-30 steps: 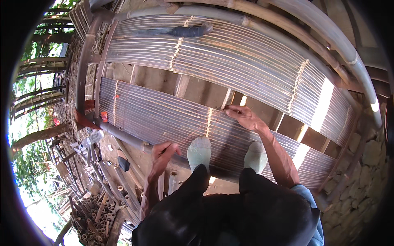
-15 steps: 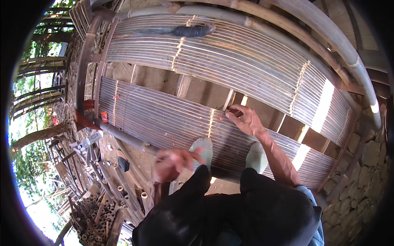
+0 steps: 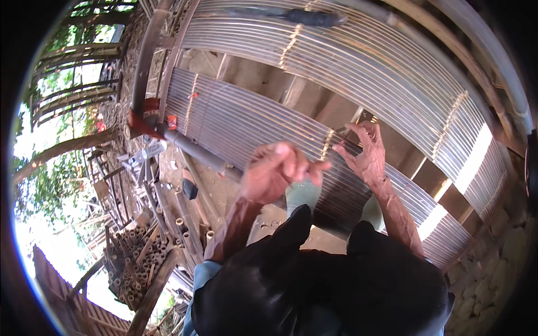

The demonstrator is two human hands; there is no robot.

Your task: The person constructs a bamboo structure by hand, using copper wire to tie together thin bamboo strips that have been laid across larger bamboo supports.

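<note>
My right hand (image 3: 367,154) is over the inner edge of the near bamboo-slat panel (image 3: 241,115), by a pale lashing band (image 3: 327,144). Its thumb and fingers are curved with a gap between them, and I make out nothing in them. To its left, my left hand (image 3: 277,172) hovers above the same panel's front edge, its fingers pointing right and smeared by motion. Whether it holds anything cannot be made out. Below the hands, my feet in pale greenish footwear (image 3: 303,195) are at the panel's front edge.
Across a gap with crossbars (image 3: 294,92) lies a second slat panel (image 3: 370,73). A long bladed tool with a black-wrapped handle (image 3: 314,18) rests on it. Bamboo poles (image 3: 193,151) frame the panels. Cut bamboo tubes (image 3: 137,263) are piled at lower left, beside an orange packet (image 3: 172,121).
My left hand has moved up and right, closer to the right hand. The right hand's thumb and fingers have come apart from a pinch at the panel edge. The whole view has shifted.
</note>
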